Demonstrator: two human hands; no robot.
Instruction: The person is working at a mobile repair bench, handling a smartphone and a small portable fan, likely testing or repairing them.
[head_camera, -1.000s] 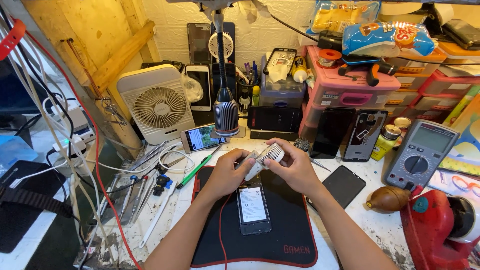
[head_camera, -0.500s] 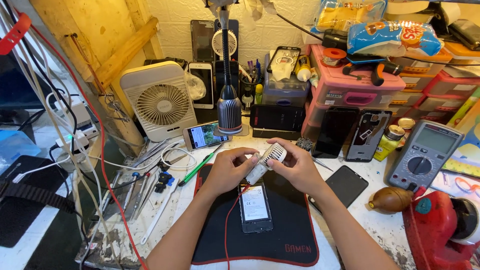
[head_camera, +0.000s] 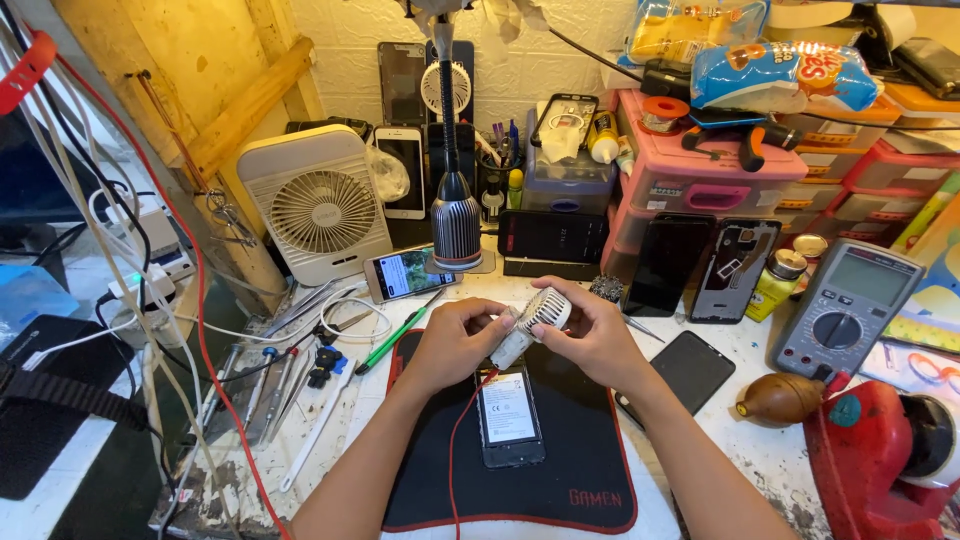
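Both my hands hold a small white handheld fan (head_camera: 532, 322) above the black work mat (head_camera: 575, 470). My left hand (head_camera: 455, 340) grips its handle end, and my right hand (head_camera: 595, 335) cups the round grilled head. Just below them on the mat lies an opened phone (head_camera: 508, 415) showing its battery. A thin red wire (head_camera: 462, 440) runs from near the fan down across the mat toward me.
A white desk fan (head_camera: 318, 205), a lamp base (head_camera: 456, 232), a lit phone (head_camera: 403, 273) and screwdrivers (head_camera: 270, 385) sit left. A dark phone (head_camera: 685, 370), a multimeter (head_camera: 845, 305), a brown blower bulb (head_camera: 780, 398), a red tool (head_camera: 880, 460) and pink drawers (head_camera: 700, 165) crowd the right.
The hands and small fan stay in nearly the same spot above the phone. The view has shifted slightly; the fingers have adjusted a little on the fan.
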